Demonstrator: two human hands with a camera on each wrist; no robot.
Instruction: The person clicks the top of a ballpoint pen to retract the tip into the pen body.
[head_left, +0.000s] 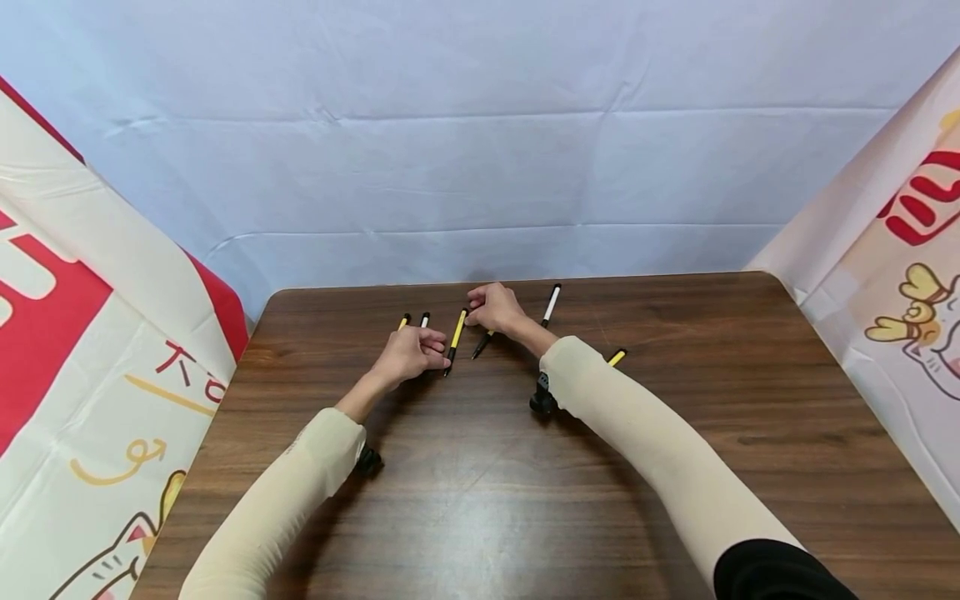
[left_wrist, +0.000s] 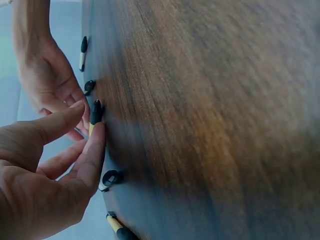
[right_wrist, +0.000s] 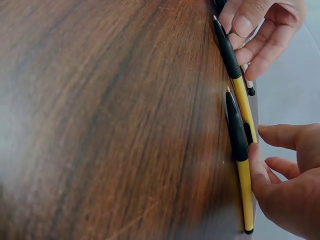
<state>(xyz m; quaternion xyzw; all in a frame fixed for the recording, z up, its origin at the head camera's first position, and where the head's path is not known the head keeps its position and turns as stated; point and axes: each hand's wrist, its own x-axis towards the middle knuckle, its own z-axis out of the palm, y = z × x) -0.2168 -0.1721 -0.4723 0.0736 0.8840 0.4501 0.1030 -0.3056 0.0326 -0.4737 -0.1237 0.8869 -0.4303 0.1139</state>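
Observation:
A yellow pen with a black grip lies on the table between my two hands. My left hand is at its tip end, its fingertips touching the black grip, with a gap between thumb and fingers in the left wrist view. At the pen's far end is my right hand, its thumb and fingers apart and fingertips right beside the yellow barrel. Another yellow pen lies alongside, just under the right fingers in the right wrist view. Part of that pen is hidden by the right hand in the head view.
Left of the left hand are the ends of a yellow pen and a white pen. A white pen lies beyond the right wrist, and a yellow pen is partly behind the sleeve. A pale cloth hangs behind the wooden table.

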